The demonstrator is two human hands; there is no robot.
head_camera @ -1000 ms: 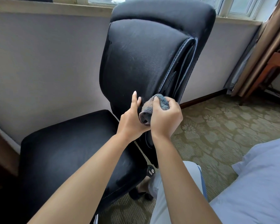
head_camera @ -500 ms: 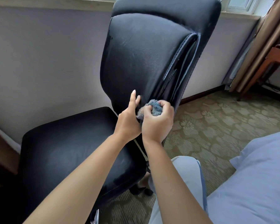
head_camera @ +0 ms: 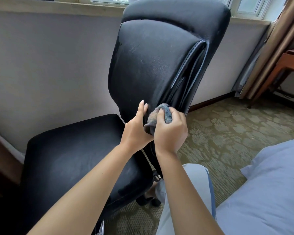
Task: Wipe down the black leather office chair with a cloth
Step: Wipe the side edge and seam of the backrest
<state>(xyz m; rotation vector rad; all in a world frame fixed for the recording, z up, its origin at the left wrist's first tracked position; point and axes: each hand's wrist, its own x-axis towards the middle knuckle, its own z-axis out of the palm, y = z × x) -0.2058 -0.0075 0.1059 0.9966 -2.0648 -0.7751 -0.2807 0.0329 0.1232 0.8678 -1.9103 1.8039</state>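
We see the black leather office chair [head_camera: 153,65] standing on the patterned carpet [head_camera: 227,133] beside the wall [head_camera: 49,65]. The right hand [head_camera: 171,133] has its grip closed around the grey cloth [head_camera: 158,116], pressing it against the lower backrest edge. The left hand [head_camera: 137,128] rests flat on the backrest, fingers straight, just beside the cloth.

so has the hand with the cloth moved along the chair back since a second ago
Barely. The right hand grips the cloth at the same low spot on the backrest side seam, dipping slightly and returning; the camera also shifted.
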